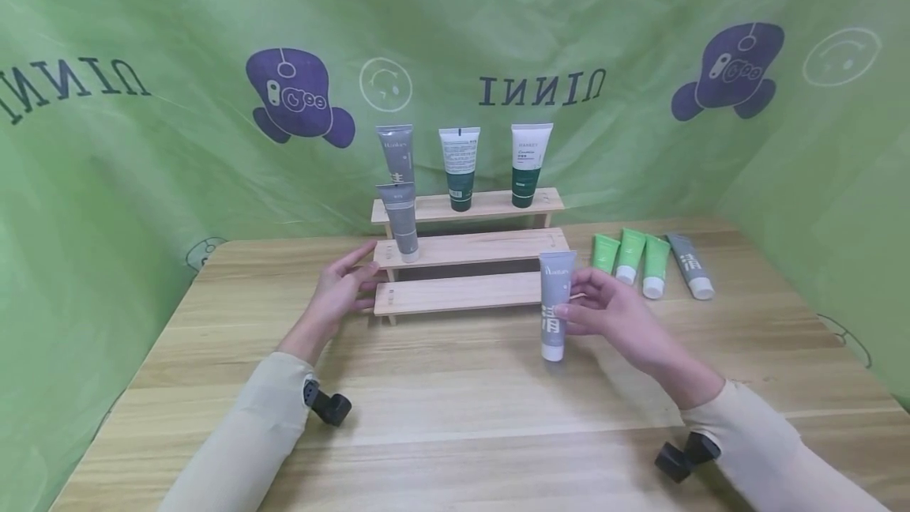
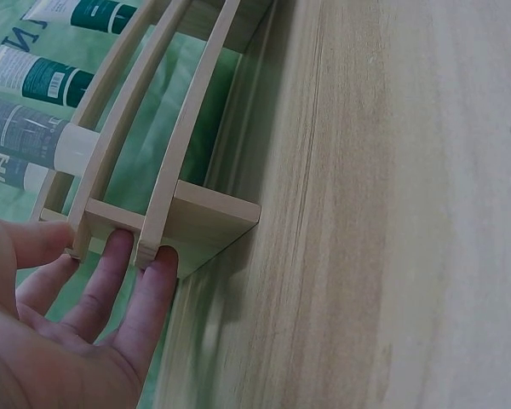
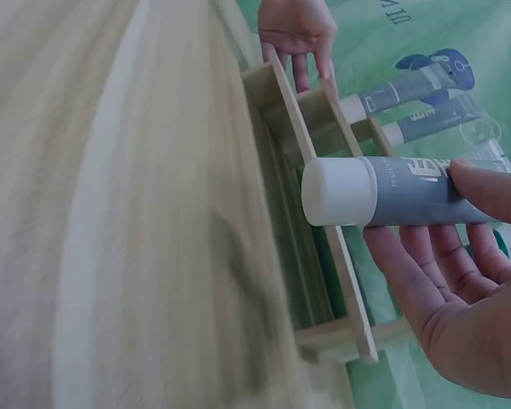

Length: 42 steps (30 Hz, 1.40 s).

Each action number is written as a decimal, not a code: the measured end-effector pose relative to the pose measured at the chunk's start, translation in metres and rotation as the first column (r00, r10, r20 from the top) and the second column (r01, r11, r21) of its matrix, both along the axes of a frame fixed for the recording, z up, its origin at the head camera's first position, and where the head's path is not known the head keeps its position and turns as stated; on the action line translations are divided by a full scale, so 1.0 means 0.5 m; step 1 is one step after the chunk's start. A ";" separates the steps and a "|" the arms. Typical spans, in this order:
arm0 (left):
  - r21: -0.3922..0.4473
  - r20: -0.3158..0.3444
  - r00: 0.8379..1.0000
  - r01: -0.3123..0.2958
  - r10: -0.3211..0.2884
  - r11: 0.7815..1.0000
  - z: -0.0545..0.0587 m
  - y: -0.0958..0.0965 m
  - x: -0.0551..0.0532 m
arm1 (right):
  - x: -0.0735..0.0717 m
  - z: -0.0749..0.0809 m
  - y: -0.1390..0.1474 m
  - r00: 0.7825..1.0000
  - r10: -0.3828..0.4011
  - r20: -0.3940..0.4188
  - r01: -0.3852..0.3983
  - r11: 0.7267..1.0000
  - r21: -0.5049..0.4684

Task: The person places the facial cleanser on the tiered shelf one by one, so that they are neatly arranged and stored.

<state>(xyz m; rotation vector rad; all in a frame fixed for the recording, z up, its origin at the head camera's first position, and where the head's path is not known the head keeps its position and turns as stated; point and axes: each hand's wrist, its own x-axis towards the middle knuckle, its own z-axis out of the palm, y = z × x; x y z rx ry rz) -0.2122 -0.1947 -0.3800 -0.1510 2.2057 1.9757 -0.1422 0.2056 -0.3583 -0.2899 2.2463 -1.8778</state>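
From where I stand, the three-step wooden rack [image 1: 490,248] sits on the bench [image 1: 455,401], and I take its left and right as the person does. The right hand [image 1: 614,314] pinches a white-capped grey tube [image 1: 557,279] between the thumb and the other fingers. That tube is just in front of the rack's right end, upright with the cap down, its big pale lettering turned toward the person. The left hand [image 1: 337,291] is at the rack's left end, its fingers spread and their tips touching the ends of the middle and lowest steps.

On the rack's top step stand a tall grey tube [image 1: 395,152] at the left, a white-and-green tube [image 1: 460,164] near the middle and a second white-and-green tube [image 1: 529,160] toward the right. Another grey tube [image 1: 402,216] stands on the middle step, near the rack's left end, with its cap down too.

Right of the rack, three small green tubes [image 1: 630,251] lie close together on the bench, and a flat-lying grey tube [image 1: 688,259] rests just beyond them, farther from the rack. A green printed cloth [image 1: 434,30] hangs behind the rack. Both pale sleeves [image 1: 245,433] carry a black device [image 1: 327,403] at the wrist.
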 end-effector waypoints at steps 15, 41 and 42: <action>0.002 0.014 1.000 -0.001 0.001 1.000 0.002 0.002 0.002 | -0.059 0.022 -0.086 0.999 -0.032 -0.036 0.030 0.998 -0.059; 0.018 0.005 1.000 0.000 -0.001 1.000 0.000 -0.001 0.001 | -0.161 0.069 -0.212 0.975 -0.096 -0.199 0.070 0.989 -0.134; 0.022 0.005 1.000 0.001 -0.001 1.000 -0.001 -0.001 0.000 | -0.164 0.072 -0.216 0.974 -0.102 -0.203 0.077 0.989 -0.130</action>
